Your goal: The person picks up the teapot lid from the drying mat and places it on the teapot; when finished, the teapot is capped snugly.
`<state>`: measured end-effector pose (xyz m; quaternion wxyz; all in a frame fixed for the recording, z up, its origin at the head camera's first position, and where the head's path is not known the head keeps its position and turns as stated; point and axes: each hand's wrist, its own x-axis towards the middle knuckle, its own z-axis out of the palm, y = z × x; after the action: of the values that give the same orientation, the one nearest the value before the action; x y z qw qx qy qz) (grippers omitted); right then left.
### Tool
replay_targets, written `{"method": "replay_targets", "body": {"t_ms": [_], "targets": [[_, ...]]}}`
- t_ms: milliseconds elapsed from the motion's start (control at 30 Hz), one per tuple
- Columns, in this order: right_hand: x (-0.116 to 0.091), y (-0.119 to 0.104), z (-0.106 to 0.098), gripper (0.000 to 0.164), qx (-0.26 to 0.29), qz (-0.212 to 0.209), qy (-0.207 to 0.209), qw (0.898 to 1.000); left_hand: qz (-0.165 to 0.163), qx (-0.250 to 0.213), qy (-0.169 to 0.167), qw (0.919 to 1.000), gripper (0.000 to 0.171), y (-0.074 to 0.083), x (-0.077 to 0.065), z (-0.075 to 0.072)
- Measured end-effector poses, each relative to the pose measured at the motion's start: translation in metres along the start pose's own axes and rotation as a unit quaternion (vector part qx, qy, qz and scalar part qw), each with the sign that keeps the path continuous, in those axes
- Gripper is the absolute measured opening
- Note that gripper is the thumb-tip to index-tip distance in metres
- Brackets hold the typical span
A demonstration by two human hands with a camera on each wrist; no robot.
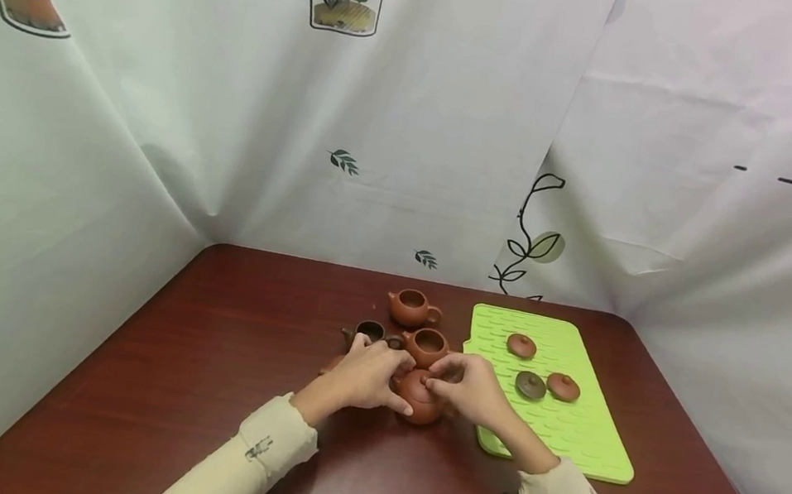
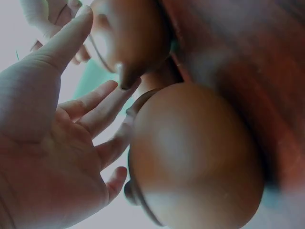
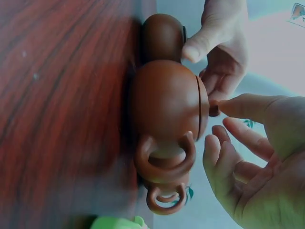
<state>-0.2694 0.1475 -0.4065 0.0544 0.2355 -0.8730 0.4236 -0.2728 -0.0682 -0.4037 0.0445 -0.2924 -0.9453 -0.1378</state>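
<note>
A round brown clay teapot [image 1: 418,400] with its lid on stands on the dark wooden table [image 1: 197,388], between my two hands. My left hand [image 1: 384,381] lies against the pot's left side, thumb on its body and fingers straight in the left wrist view [image 2: 90,114]. My right hand [image 1: 444,380] hovers at the lid. In the right wrist view its thumb tip [image 3: 228,106] touches the lid knob [image 3: 213,109] while the other fingers stay loosely bent and apart from it. The pot's ring handle [image 3: 164,160] faces the camera.
Three lidless teapots stand behind: one reddish [image 1: 414,308], one orange-brown [image 1: 426,344], one dark [image 1: 371,331]. A green ribbed mat [image 1: 566,436] on the right carries three loose lids [image 1: 521,345] [image 1: 530,385] [image 1: 563,386]. White curtains wall in the table.
</note>
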Motion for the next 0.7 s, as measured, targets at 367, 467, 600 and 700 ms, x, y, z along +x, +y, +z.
{"method": "replay_targets", "body": {"t_ms": [367, 467, 600, 700], "targets": [[-0.006, 0.011, -0.027, 0.011, -0.005, 0.036, 0.027, 0.999, -0.038, -0.051, 0.065, 0.9959, 0.061, -0.033, -0.006, -0.028], [-0.007, 0.014, -0.033, 0.013, -0.010, 0.042, 0.028, 0.999, -0.057, -0.052, 0.077, 0.9941, 0.061, -0.044, -0.009, -0.031], [-0.008, 0.018, -0.040, 0.015, -0.022, 0.048, 0.036, 0.998, -0.074, -0.060, 0.081, 0.9921, 0.062, -0.057, -0.011, -0.031], [-0.010, 0.022, -0.044, 0.015, -0.025, 0.049, 0.047, 0.997, -0.086, -0.074, 0.085, 0.9899, 0.061, -0.066, -0.011, -0.029]]}}
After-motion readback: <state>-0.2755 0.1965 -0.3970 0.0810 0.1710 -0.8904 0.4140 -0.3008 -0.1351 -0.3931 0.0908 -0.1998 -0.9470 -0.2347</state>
